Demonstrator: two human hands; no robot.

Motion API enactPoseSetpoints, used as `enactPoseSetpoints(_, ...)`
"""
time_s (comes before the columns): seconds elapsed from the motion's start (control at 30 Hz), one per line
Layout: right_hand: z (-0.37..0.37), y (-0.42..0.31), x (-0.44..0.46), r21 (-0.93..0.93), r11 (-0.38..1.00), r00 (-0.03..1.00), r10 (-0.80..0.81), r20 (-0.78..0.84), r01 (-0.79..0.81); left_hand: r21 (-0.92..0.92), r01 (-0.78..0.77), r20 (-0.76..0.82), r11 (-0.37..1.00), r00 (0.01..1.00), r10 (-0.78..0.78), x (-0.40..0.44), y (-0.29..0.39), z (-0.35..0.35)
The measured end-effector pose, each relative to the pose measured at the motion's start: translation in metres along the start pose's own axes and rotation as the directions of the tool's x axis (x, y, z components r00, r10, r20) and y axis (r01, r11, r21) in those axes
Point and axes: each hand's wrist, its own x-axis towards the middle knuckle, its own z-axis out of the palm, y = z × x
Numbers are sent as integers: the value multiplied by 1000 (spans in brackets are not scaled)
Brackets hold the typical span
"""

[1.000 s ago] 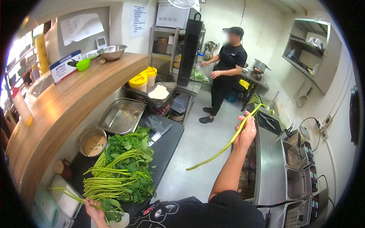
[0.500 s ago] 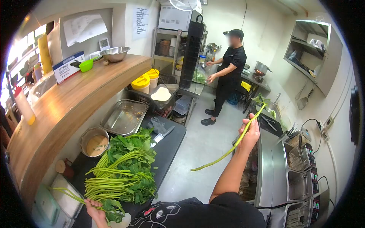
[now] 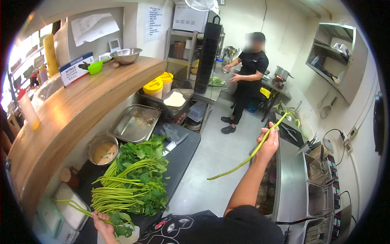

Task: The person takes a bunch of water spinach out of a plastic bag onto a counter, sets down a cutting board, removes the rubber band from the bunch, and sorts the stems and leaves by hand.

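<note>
Held up over the floor, my right hand is closed around a single long water spinach stalk, its bare end slanting down-left and its leaves up-right. At the lower left my left hand grips a few thin leafy stems, with leaves drooping beside the fingers. A large heap of water spinach covers the dark worktop just above that hand. Behind the heap, a knife lies near a crumpled clear plastic bag.
A steel pot of brownish liquid and a steel tray stand behind the heap. The wooden counter curves above them. A co-worker in black stands across the aisle. Fryers line the right side.
The stalk in my right hand has tilted slightly, and its leafy tip shows more plainly. The co-worker's hands have shifted. My left hand stays about where it was.
</note>
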Motion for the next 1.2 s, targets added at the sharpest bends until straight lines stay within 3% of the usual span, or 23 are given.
enactPoseSetpoints(0.1, -2, 3, 0, 0, 1000, 1000, 3, 5, -3, -31, 12, 59, 999, 998, -10, 1, 1, -5)
enactPoseSetpoints(0.53, -9, 3, -5, -11, 1000, 998, 11, 55, -10, -2, 15, 30, 1000, 999, -15, -8, -4, -3)
enactPoseSetpoints(0.63, -1, 8, -11, -147, 988, 996, 67, 61, -58, 15, 35, 24, 999, 999, -35, -9, -3, 5)
enactPoseSetpoints(0.73, -4, 42, -11, -457, 821, 921, -197, 335, 343, 135, 32, 160, 990, 986, -54, 12, -18, -7)
enactPoseSetpoints(0.8, 26, 28, -33, -412, 880, 949, -120, 290, 237, 200, 91, 11, 976, 995, -95, -11, -15, 34)
enactPoseSetpoints(0.83, 34, 20, -44, -483, 802, 916, -185, 356, 350, 272, 91, -1, 958, 996, -95, -21, -15, 49)
enactPoseSetpoints(0.87, 39, 12, -53, -637, 701, 933, -120, 340, 322, 249, 87, 9, 964, 996, -92, -35, -12, 71)
enactPoseSetpoints(0.9, 47, 11, -61, -527, 829, 956, -26, 293, 184, 196, 68, 179, 978, 978, -103, -24, -18, 61)
enactPoseSetpoints(0.93, 50, 10, -64, -387, 879, 905, -104, 413, 278, 157, 122, 47, 980, 990, -131, -33, -20, 80)
enactPoseSetpoints(0.97, 51, 13, -71, -255, 922, 880, -153, 449, 291, 128, 181, 199, 975, 959, -204, -25, -23, 69)
enactPoseSetpoints(1.07, 62, 15, -101, -39, 991, 819, -86, 567, 131, 59, 234, 255, 970, 936, -241, -36, -25, 80)
enactPoseSetpoints(1.13, 69, 26, -130, 55, 998, 692, -63, 719, 34, 41, 270, 268, 962, 924, -271, -40, -26, 86)
enactPoseSetpoints(1.2, 81, 33, -177, -30, 990, 594, 106, 797, -137, 18, 311, 311, 950, 902, -301, -43, -30, 90)
